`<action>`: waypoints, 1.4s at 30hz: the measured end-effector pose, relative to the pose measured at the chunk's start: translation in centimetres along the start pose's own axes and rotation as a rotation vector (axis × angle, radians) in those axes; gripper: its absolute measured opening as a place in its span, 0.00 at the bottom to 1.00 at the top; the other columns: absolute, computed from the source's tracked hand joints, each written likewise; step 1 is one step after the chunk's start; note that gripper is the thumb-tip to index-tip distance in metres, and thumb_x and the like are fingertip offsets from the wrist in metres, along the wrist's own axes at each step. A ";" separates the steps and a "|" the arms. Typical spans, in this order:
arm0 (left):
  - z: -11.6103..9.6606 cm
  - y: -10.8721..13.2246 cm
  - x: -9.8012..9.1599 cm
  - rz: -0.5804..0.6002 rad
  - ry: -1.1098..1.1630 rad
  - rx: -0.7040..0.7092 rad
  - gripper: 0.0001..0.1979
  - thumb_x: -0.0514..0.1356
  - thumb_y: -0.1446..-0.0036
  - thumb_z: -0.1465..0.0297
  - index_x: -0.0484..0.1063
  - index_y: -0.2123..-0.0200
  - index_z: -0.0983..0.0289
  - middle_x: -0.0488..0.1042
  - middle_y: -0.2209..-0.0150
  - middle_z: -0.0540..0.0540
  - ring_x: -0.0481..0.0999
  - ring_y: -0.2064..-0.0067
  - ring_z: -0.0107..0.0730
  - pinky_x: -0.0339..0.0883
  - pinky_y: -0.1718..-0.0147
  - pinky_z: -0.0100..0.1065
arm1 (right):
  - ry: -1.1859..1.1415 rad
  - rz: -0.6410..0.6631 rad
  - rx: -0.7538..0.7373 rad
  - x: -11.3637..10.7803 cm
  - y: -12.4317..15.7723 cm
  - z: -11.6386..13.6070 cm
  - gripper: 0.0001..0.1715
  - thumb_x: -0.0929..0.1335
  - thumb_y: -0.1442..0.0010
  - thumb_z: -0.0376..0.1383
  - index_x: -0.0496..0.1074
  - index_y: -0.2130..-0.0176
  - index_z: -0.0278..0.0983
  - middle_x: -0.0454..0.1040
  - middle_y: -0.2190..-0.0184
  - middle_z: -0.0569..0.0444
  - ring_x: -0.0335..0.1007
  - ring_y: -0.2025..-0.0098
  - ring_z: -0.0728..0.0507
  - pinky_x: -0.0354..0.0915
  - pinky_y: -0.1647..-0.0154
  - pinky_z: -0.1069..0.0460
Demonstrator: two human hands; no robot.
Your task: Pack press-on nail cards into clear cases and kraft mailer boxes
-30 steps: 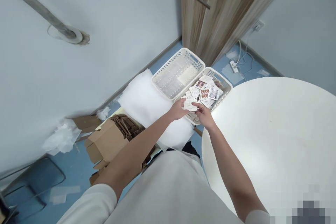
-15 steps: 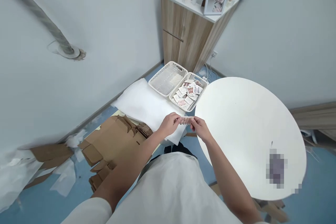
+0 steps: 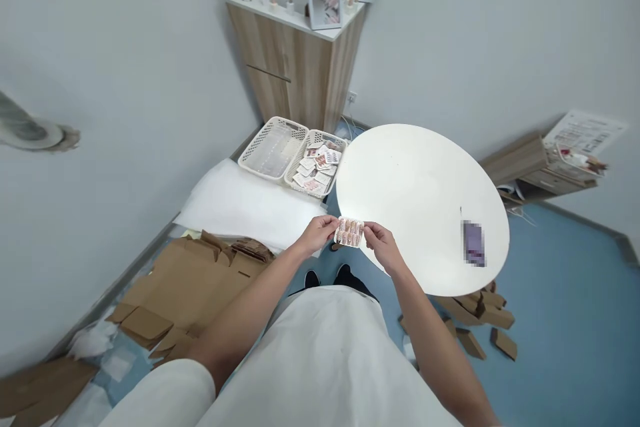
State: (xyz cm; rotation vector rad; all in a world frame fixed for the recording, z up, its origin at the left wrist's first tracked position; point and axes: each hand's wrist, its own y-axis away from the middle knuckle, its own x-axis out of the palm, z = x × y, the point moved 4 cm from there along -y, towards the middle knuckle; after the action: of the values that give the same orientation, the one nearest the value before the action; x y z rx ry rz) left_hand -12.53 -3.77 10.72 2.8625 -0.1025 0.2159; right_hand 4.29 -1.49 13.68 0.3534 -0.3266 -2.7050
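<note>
A small card of press-on nails [image 3: 349, 232], with two rows of pinkish-brown nails facing up, is held in front of my body. My left hand [image 3: 320, 233] pinches its left edge between thumb and fingers. On the opposite edge, my right hand [image 3: 381, 244] grips the card the same way. Beyond my hands stands a white basket [image 3: 300, 188] with many similar cards [image 3: 316, 165] piled in it. Beside it on the left is a second white basket [image 3: 245, 161], with clear plastic-looking material inside.
A round white table [image 3: 420, 180] stands to my right, with a blurred purple item [image 3: 473, 243] on it. Flattened cardboard [image 3: 185, 287] and white foam sheets [image 3: 240, 203] lie to my left. A wooden cabinet [image 3: 295, 70] fills the corner. Small cardboard boxes [image 3: 470, 343] lie on the floor.
My view has turned to the right. The nail card, seen at a slant before, is now tilted so its face shows; both hands still hold its edges.
</note>
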 end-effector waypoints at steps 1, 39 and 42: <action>0.0 -0.3 0.7 0.026 -0.013 0.002 0.16 0.55 0.48 0.58 0.65 0.77 0.65 0.57 0.83 0.45 0.55 0.80 0.20 0.50 0.79 0.26 | -0.029 -0.030 -0.003 -0.6 0.5 -0.3 0.23 0.63 0.47 0.50 0.70 0.59 0.37 0.67 0.74 0.56 0.57 0.76 0.52 0.60 0.74 0.54; 3.7 -8.6 22.7 0.099 -0.230 -0.092 0.14 0.59 0.51 0.65 0.70 0.63 0.67 0.71 0.75 0.51 0.72 0.72 0.27 0.68 0.68 0.33 | -0.376 -0.256 0.035 -22.3 3.7 -12.2 0.18 0.68 0.52 0.45 0.69 0.63 0.37 0.68 0.74 0.56 0.63 0.73 0.49 0.63 0.68 0.51; 3.7 -8.6 23.6 0.102 -0.200 -0.130 0.11 0.60 0.52 0.66 0.70 0.66 0.67 0.72 0.75 0.52 0.73 0.73 0.27 0.68 0.68 0.33 | -0.376 -0.284 0.038 -22.9 3.4 -12.3 0.19 0.68 0.51 0.44 0.68 0.61 0.37 0.68 0.75 0.57 0.63 0.73 0.49 0.63 0.68 0.51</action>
State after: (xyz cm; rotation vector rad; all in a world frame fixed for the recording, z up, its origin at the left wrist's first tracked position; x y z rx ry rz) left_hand 12.05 2.36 8.68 2.7439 -0.2911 -0.0569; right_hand 29.41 2.62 7.59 -0.1145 -0.4638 -3.0435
